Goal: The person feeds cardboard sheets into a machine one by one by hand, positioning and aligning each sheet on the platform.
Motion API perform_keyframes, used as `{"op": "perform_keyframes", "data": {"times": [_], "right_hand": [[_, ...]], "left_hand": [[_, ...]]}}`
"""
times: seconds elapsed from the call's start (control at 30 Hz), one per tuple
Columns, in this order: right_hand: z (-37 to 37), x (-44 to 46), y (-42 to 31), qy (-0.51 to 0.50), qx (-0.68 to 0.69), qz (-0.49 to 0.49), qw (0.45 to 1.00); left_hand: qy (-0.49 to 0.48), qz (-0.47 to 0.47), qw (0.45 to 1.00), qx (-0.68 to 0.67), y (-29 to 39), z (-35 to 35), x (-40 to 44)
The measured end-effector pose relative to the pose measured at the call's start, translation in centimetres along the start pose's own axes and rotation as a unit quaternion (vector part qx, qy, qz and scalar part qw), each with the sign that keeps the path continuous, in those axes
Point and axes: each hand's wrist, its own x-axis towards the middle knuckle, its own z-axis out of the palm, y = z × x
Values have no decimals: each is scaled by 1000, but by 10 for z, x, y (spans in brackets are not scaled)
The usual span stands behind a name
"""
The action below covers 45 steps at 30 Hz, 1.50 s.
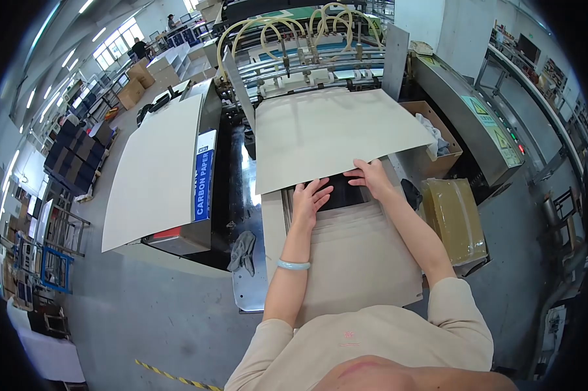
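Note:
A large pale cardboard sheet (333,133) lies on the feed end of a machine, its near edge towards me. My right hand (370,178) is at that near edge, one digit over the sheet's top face and the other fingers curled just below the edge. My left hand (312,201) is further left along the same edge, fingers spread and fingertips close to or touching it. A light blue bangle (294,265) circles my left wrist. Below my hands is a stack of grey-brown boards (362,260), its layers slightly staggered, with a dark gap beyond it.
On the left, more pale sheets (154,163) rest beside a blue carbon paper box (203,176). A grey glove (243,253) lies on a metal ledge. At right are a taped carton (455,221), an open box with cloth (437,140) and a machine side panel (470,117).

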Motion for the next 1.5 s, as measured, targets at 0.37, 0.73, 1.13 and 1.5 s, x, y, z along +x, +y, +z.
{"op": "perform_keyframes", "data": {"times": [0.37,0.73,1.13,1.5], "right_hand": [[-14,34,1,15,76,21,997],[-3,68,-21,-21,114,-5,993],[8,99,-35,-20,141,-1,990],[12,119,-29,-3,135,14,991]], "left_hand": [[-10,15,1000,-4,-1,0,-1],[-17,15,1000,-14,-1,0,-1],[-13,12,1000,-15,0,1,-3],[-17,3,1000,-15,0,1,-3]]}}
